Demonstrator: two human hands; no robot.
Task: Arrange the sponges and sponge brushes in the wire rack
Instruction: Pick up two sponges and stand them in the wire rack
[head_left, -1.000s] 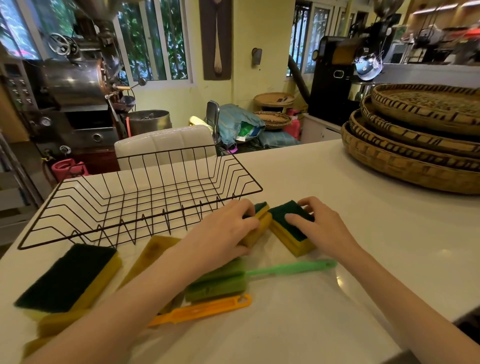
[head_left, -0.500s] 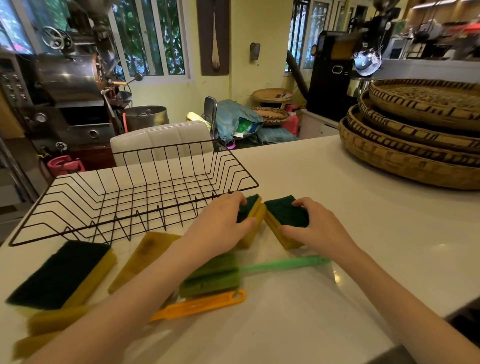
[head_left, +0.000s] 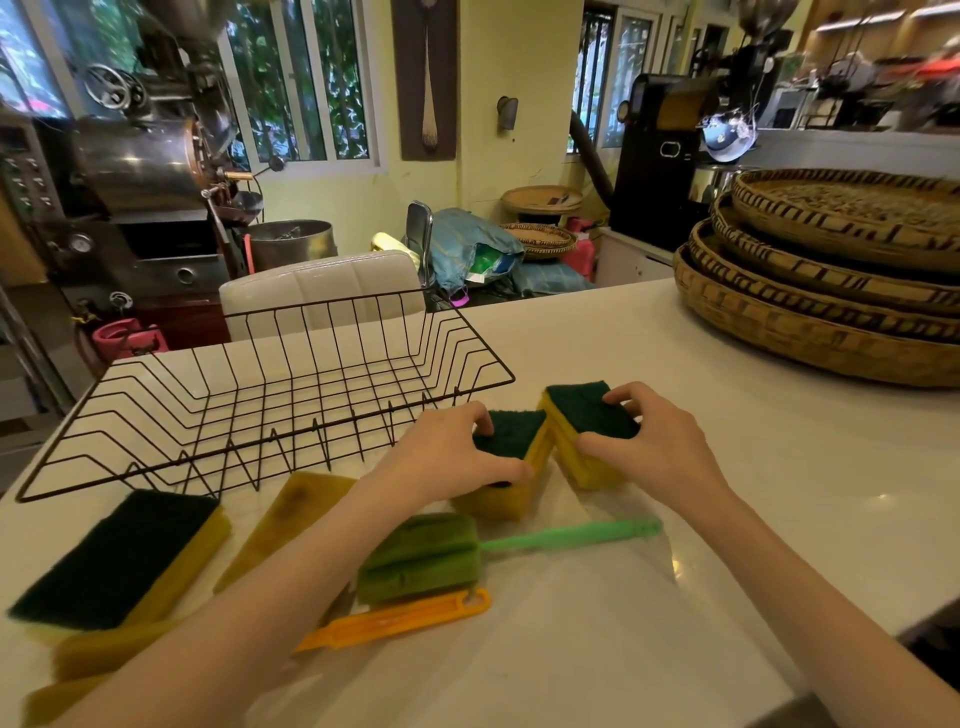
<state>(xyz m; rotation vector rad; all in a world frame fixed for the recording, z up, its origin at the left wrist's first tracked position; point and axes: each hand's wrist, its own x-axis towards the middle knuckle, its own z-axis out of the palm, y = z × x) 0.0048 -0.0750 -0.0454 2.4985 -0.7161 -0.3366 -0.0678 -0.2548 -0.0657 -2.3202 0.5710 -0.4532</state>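
Black wire metal rack (head_left: 270, 395), glossy white counter (head_left: 779, 467), rough-topped foam sponges (head_left: 511, 434), woven trays (head_left: 810, 312)

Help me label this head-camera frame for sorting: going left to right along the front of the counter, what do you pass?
Big flat sponge → thin yellow pad → green sponge brush → sponge in the left hand → sponge in the right hand → stacked woven trays.

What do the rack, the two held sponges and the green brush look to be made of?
Wire rack: thin black rods, likely coated metal.
Left sponge and right sponge: yellow foam under a dark green, fibrous scouring layer.
Green sponge brush: matte, slit foam head on a glossy handle, probably plastic.
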